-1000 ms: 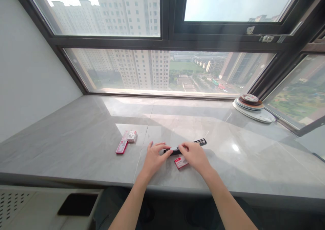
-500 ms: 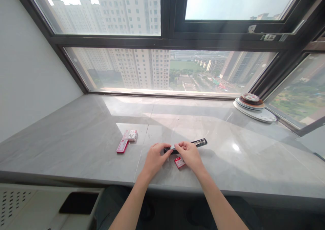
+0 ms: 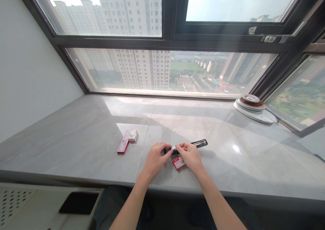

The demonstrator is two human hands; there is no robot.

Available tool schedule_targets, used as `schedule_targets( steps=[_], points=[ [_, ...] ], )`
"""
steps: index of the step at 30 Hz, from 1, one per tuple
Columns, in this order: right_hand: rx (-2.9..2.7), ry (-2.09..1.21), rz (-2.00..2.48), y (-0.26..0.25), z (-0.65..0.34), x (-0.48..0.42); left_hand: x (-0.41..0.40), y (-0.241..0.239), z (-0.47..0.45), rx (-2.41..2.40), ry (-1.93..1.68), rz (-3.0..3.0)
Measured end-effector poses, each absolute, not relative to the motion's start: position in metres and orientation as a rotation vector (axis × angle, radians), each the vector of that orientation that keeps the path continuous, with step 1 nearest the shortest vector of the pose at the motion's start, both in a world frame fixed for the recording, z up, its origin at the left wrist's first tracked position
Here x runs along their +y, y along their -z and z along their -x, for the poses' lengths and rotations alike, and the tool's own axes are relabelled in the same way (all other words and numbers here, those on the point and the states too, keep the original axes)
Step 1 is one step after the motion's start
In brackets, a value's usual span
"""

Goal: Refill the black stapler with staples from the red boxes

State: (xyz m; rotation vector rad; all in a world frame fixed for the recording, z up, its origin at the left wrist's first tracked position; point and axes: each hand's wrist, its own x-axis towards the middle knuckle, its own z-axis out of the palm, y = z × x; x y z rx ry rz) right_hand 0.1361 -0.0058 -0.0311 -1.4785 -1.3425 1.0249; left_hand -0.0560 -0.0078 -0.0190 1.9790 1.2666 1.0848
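A long black stapler (image 3: pixel 195 143) lies opened flat on the grey stone sill (image 3: pixel 76 148). My left hand (image 3: pixel 154 159) is closed on its near left end. My right hand (image 3: pixel 190 156) pinches a small silvery strip of staples at the stapler's channel, just right of the left hand's thumb. A small red and white staple box (image 3: pixel 178 162) lies on the sill under my right hand, partly hidden by it.
Two more red and white staple boxes (image 3: pixel 127 139) lie to the left on the sill. A stack of round plates or discs (image 3: pixel 252 105) sits in the far right corner by the window frame. Below the sill's front edge is a white perforated panel (image 3: pixel 15 203).
My right hand has drawn a little left and back, its fingertips now pinched together at the stapler near my left thumb. The left hand has stayed on the stapler's end.
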Motion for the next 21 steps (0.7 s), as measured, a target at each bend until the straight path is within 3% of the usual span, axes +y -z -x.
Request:
schedule_targets(
  steps=[21],
  points=[
    [-1.550,-0.654,1.716,0.017,-0.141,-0.010,-0.005,0.026,0.058,1.317,-0.998,-2.079]
  ],
)
